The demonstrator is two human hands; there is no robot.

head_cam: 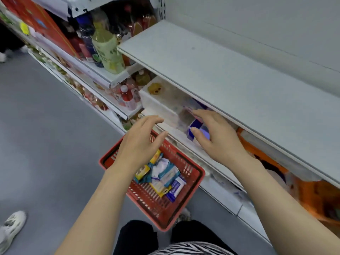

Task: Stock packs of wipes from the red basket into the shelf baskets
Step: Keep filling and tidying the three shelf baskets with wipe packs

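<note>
Two grey shelves rise on my right; a white shelf basket under the upper one holds purple packs. On the floor sits my red basket with wipes packs. Both my hands hover spread, holding nothing: left hand over the red basket, right hand at the purple packs.

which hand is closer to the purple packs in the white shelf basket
Right. The right hand reaches under the shelf with its fingers at the purple packs in the white shelf basket; the left hand hovers further out, above the red plastic basket.
</note>
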